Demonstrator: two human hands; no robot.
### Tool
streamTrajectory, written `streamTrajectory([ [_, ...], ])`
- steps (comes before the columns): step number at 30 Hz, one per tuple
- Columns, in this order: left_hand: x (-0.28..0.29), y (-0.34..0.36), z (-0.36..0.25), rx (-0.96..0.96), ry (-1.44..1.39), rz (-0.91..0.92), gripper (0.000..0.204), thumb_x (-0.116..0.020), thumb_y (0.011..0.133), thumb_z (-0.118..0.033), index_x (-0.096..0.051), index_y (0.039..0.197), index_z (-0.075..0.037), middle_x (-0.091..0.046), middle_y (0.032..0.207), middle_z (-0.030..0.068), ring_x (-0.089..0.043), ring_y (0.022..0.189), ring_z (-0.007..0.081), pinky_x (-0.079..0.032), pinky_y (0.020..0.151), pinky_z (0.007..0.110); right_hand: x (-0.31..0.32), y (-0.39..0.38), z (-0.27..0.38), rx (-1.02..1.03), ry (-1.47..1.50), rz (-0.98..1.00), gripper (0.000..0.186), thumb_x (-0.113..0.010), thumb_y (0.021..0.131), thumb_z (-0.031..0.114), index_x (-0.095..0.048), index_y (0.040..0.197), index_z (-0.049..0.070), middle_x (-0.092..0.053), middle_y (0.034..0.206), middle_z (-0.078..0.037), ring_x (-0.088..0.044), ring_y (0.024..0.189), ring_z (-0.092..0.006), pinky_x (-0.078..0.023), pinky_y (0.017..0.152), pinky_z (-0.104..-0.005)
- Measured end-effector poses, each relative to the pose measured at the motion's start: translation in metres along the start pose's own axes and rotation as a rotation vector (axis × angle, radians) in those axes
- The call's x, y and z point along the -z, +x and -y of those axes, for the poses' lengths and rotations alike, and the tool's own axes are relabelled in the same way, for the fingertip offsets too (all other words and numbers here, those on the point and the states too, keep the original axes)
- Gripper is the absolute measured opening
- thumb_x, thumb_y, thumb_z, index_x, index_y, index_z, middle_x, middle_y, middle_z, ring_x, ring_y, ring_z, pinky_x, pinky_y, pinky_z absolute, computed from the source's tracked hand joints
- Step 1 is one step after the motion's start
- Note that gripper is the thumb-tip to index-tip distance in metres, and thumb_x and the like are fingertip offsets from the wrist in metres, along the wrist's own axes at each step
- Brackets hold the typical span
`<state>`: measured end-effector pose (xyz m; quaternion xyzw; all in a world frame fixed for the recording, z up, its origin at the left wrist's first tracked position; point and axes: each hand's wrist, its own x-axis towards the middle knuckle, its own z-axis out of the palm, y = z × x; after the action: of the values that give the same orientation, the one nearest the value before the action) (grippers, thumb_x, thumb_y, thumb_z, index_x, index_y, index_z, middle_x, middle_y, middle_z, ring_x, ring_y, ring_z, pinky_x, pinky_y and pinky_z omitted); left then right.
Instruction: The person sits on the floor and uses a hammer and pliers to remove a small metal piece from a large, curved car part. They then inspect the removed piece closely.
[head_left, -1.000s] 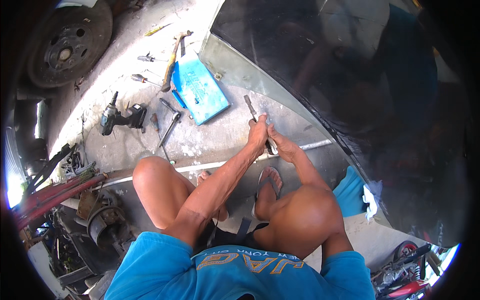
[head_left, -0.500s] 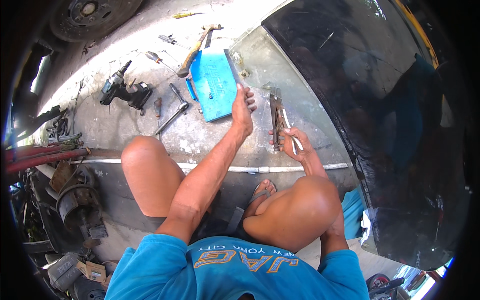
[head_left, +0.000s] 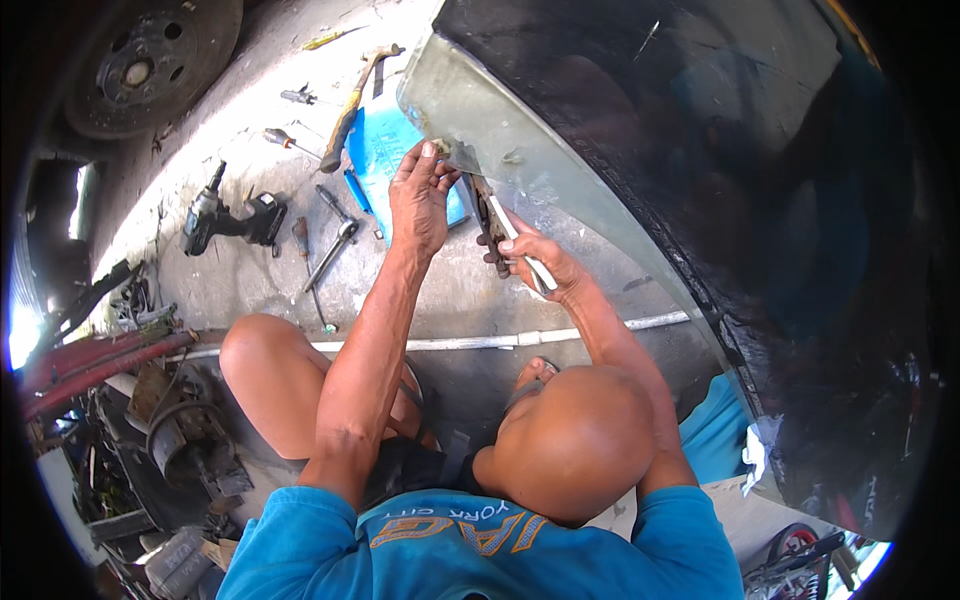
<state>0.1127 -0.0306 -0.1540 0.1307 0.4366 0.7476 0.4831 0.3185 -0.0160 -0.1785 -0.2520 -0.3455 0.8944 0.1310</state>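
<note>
A large glass pane (head_left: 520, 120) with a broad dark tinted area stretches across the right side, its clear corner over part of a blue case (head_left: 375, 150). My left hand (head_left: 420, 200) is at that corner, thumb and fingers closed at the glass edge beside a small yellowish piece (head_left: 441, 147). Just right of it, my right hand (head_left: 540, 262) grips pliers (head_left: 495, 215) with a white handle. Their jaws reach up to the glass edge near my left fingertips; whether they bite on it I cannot tell.
Left of the case lie a hammer (head_left: 345, 120), a cordless impact driver (head_left: 235, 220), a ratchet wrench (head_left: 332, 255) and screwdrivers (head_left: 280, 138). A white pipe (head_left: 470, 342) crosses before my knees. A wheel (head_left: 140, 70) stands at the upper left, with scrap parts (head_left: 195, 430) lower left.
My left hand has moved from the blue case's edge to the glass corner. The pliers have gone up and left toward it. The view has shifted, and the glass now covers more of the case.
</note>
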Motion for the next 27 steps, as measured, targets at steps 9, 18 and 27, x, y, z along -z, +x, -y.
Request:
streamTrajectory([
  [9, -0.001, -0.004, -0.006, 0.009, 0.322, -0.104, 0.036, -0.074, 0.093, -0.037, -0.066, 0.099, -0.002, -0.064, 0.086, 0.0036, -0.062, 0.079, 0.0126, -0.054, 0.078, 0.027, -0.005, 0.007, -0.018, 0.133, 0.149, 0.024, 0.094, -0.067, 0.078, 0.022, -0.024, 0.160, 0.005, -0.060, 0.118, -0.009, -0.055, 0.102, -0.0133, -0.040, 0.094, -0.0288],
  [18, -0.002, 0.002, -0.012, 0.039, 0.305, -0.110, 0.032, -0.074, 0.095, -0.031, -0.065, 0.096, -0.001, -0.066, 0.087, 0.0055, -0.067, 0.081, 0.0169, -0.058, 0.078, 0.030, -0.005, 0.005, 0.008, 0.165, 0.060, 0.079, 0.090, -0.067, 0.078, 0.025, -0.031, 0.159, 0.008, -0.057, 0.113, -0.005, -0.052, 0.097, -0.0097, -0.040, 0.083, -0.0234],
  [27, -0.003, 0.002, -0.014, 0.033, 0.351, -0.079, 0.034, -0.072, 0.095, -0.032, -0.066, 0.097, 0.001, -0.067, 0.090, 0.0076, -0.066, 0.084, 0.0177, -0.058, 0.081, 0.032, 0.003, 0.018, -0.004, 0.176, 0.035, 0.042, 0.093, -0.067, 0.077, 0.023, -0.029, 0.158, 0.002, -0.054, 0.132, -0.006, -0.054, 0.110, -0.0133, -0.040, 0.099, -0.0280],
])
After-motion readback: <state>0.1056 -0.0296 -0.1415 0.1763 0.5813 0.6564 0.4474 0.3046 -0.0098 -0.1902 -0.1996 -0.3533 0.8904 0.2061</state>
